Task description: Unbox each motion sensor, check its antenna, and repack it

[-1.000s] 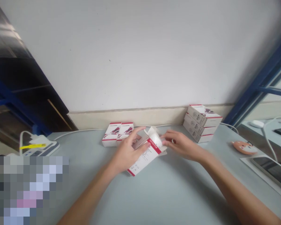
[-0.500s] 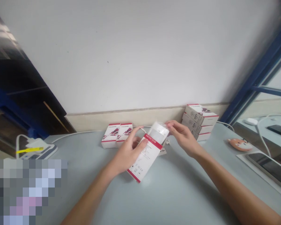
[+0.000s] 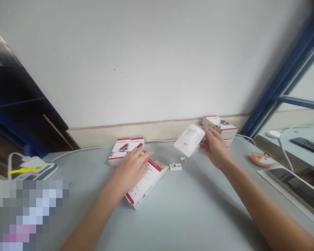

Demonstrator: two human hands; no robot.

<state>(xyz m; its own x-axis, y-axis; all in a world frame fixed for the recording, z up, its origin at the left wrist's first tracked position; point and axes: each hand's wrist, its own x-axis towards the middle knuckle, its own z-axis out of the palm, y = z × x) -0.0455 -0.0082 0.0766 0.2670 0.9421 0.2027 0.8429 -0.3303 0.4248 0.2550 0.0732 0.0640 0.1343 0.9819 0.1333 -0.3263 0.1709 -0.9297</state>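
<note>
A flat white plastic device in a clear plastic wrapper [image 3: 188,141] is held up by the right hand [image 3: 215,144], its right edge being pinched between thumb and fingers above the grey-blue tabletop [image 3: 188,216]. The long white cardboard box with red bands [image 3: 149,178] is lying slantwise on the tabletop, and its upper left side is covered by the left hand [image 3: 133,169], whose fingers are loosely bent and blurred; whether the box is gripped or only touched cannot be told. Between the box and the wrapped device, a small white rectangular piece with dark details [image 3: 176,167] is seen near the box's flap end, with a tiny white rounded part [image 3: 182,159] just beside it. Two white cartons with red and purple print [image 3: 119,150] are set side by side behind the left hand, while a stack of similar white and red cartons [image 3: 223,130] is partly hidden by the right hand.
</note>
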